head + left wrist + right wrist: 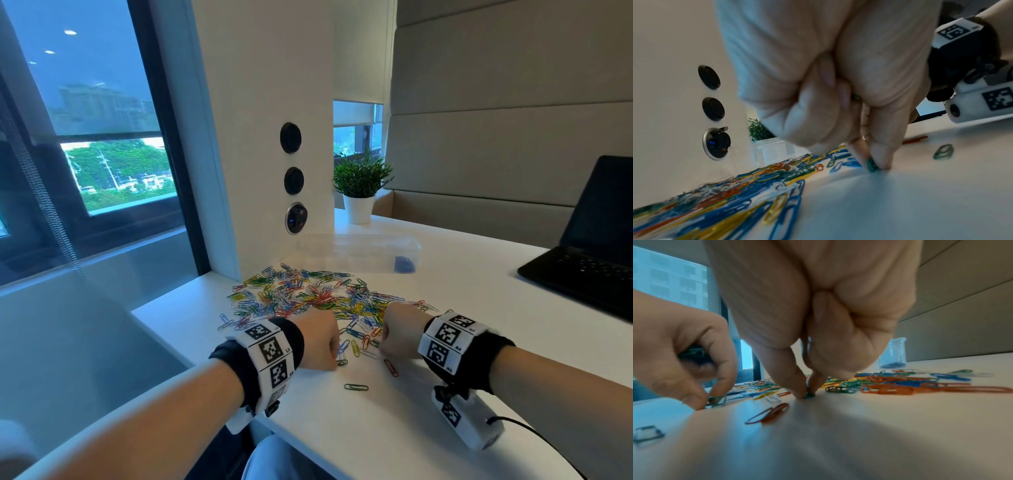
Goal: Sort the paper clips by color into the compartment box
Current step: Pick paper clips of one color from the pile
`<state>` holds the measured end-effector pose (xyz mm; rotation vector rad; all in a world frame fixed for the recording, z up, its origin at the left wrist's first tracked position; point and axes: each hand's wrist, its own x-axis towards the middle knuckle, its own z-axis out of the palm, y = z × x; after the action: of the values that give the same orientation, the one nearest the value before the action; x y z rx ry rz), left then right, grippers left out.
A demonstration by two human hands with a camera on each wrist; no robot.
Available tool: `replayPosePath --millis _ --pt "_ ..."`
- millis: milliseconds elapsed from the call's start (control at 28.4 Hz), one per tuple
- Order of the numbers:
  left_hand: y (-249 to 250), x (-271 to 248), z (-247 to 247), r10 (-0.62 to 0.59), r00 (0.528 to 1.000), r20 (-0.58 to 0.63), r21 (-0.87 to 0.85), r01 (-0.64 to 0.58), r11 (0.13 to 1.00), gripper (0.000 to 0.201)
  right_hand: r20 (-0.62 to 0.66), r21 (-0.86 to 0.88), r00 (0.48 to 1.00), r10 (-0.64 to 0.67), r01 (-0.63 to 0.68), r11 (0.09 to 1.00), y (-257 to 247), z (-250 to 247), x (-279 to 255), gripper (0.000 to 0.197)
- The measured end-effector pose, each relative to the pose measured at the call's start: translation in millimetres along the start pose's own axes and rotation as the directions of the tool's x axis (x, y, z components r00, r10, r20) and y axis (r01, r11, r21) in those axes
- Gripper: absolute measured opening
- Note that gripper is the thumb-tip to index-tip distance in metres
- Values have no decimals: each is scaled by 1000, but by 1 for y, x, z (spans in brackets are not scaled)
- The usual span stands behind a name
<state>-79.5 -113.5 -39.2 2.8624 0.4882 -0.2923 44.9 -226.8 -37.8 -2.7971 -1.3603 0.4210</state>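
A heap of coloured paper clips [308, 294] lies on the white table [445, 394], in front of the clear compartment box [363, 251], which holds blue clips at its right end. My left hand [322, 339] is at the heap's near edge, thumb and forefinger pinching a green clip [871, 165] on the table, with more green clips [692, 352] bunched in its palm. My right hand [397, 334] pinches another green clip [809, 393] against the tabletop. A loose green clip [356, 387] and a red clip [391, 368] lie nearer me.
An open black laptop [589, 253] stands at the right. A potted plant [359, 192] sits behind the box. A white pillar with round sockets [294, 178] rises at the table's back left. The table's left edge drops off beside my left wrist.
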Motion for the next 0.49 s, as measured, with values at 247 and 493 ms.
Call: replayPosePath --millis 247,493 --pt "-3 -5 -6 44 998 46 -30 -42 999 17 68 71 998 -17 12 997 11 -5 -9 22" --pt "22 -14 -6 189 981 42 25 -190 981 19 91 207 995 -33 14 978 24 -11 -9 32"
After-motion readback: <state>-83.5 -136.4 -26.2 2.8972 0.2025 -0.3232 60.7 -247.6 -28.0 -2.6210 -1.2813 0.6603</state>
